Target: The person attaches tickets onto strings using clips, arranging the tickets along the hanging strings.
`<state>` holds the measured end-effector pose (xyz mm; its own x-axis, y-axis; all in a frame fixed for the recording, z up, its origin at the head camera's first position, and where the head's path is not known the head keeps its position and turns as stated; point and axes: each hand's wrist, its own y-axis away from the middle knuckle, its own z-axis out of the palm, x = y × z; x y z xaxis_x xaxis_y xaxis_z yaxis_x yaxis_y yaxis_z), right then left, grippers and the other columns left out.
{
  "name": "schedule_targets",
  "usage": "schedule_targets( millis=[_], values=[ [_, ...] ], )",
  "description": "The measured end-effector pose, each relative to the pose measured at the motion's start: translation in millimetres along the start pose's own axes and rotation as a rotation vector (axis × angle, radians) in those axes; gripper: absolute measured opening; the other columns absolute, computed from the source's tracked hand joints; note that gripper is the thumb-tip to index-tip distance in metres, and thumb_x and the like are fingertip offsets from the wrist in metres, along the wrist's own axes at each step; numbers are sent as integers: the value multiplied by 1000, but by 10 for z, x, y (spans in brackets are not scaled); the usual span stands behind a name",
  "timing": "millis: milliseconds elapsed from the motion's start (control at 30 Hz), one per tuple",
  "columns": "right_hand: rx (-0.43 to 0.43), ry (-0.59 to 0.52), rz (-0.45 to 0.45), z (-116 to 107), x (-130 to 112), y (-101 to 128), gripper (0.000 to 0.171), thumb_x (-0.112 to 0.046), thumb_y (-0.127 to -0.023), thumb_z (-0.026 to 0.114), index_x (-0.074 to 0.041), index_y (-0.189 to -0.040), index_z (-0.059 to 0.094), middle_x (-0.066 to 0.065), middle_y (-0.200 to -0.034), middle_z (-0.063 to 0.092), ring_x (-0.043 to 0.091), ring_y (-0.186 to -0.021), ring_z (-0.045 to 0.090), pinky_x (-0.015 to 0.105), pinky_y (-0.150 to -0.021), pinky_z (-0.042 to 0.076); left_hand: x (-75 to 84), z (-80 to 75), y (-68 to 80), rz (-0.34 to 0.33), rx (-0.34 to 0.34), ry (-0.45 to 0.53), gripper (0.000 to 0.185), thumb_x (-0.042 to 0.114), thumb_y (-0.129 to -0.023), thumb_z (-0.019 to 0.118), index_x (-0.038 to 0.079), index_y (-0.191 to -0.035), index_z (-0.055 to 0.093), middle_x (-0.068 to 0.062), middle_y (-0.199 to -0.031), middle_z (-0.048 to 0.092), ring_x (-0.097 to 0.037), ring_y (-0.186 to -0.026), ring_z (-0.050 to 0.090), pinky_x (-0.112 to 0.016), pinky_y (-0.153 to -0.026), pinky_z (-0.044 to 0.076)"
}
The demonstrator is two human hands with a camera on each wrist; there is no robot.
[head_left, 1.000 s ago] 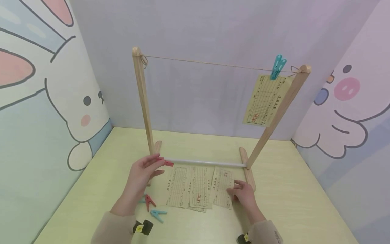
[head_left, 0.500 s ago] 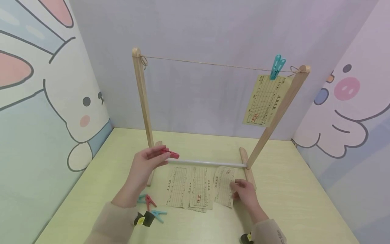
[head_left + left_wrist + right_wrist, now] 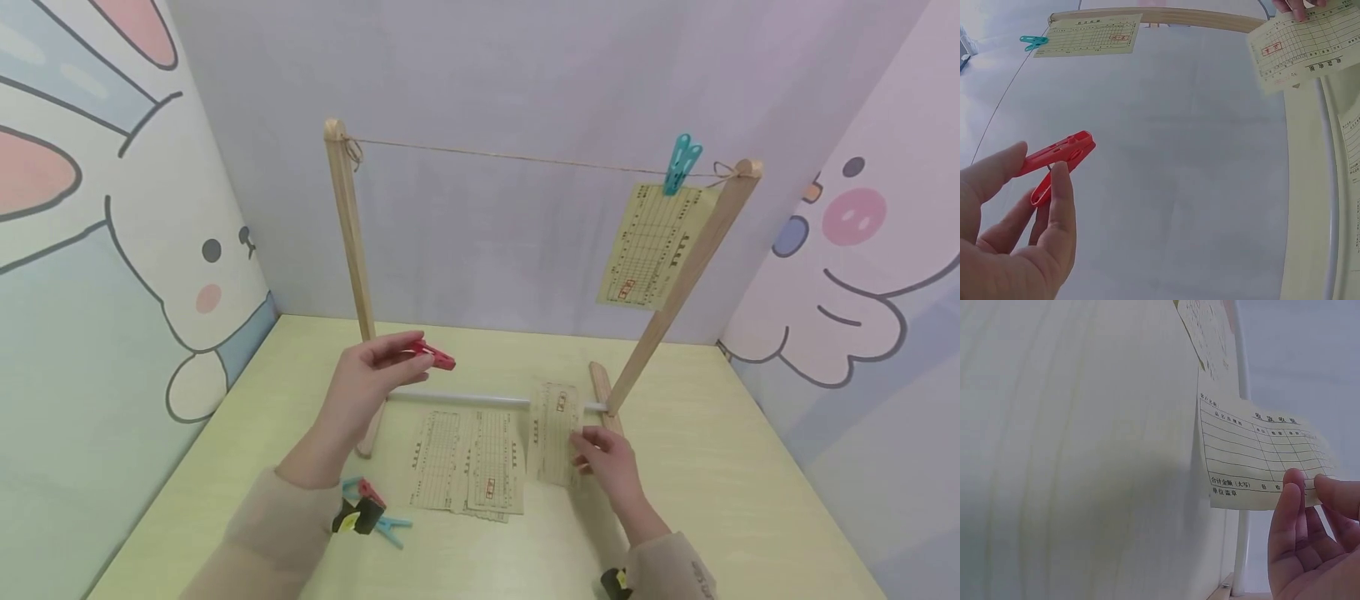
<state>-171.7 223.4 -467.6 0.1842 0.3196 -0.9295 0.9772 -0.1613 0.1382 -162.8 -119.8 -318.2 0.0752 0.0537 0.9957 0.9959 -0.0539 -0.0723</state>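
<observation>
Red clothespin (image 3: pixel 431 356); yellowish slip (image 3: pixel 556 432) (printed grid, red stamp); teal peg (image 3: pixel 682 164); pale-green table (image 3: pixel 712 483).

1. The red clothespin (image 3: pixel 430 355) is plastic, jaws closed, lying roughly level in the air above the white rod (image 3: pixel 465 399), pinched at its tail end.
2. The paper slip (image 3: pixel 553 432) is yellowish, printed with a ruled table, lifted at the rod's right end, held by its lower edge.

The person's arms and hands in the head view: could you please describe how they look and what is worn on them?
Both hands, left hand and right hand, are bare. Each forearm wears a beige sleeve, and a small black device with a yellow mark sits at each wrist.
</observation>
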Motion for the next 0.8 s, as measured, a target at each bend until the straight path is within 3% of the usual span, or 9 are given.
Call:
schedule_targets(
  millis=[167,467,800],
  values=[
    [0,-24,-11,-25,-98,1,25,-13,-97,62,6,-114,65,11,-99,73,12,-72,66,25,-65,57,95,19,-31,20,-15,-20,46,21,-91,74,7,-133,62,-4,-107,73,-17,-91,73,-21,-87,56],
    [-13,-75,-61,-90,-301,13,28,-12,-96,64,9,-115,64,8,-94,73,10,-70,66,25,-62,56,294,65,-120,91,-31,-37,43,17,-91,73,4,-130,63,-5,-105,74,-12,-84,72,-21,-84,57],
    [-27,-51,-96,-157,-532,31,27,-15,-97,63,7,-112,64,6,-92,73,10,-72,67,25,-65,58,552,147,-208,157,-47,-48,40,14,-91,73,3,-128,64,-12,-112,72,-11,-82,71,-24,-83,58]
  ],
)
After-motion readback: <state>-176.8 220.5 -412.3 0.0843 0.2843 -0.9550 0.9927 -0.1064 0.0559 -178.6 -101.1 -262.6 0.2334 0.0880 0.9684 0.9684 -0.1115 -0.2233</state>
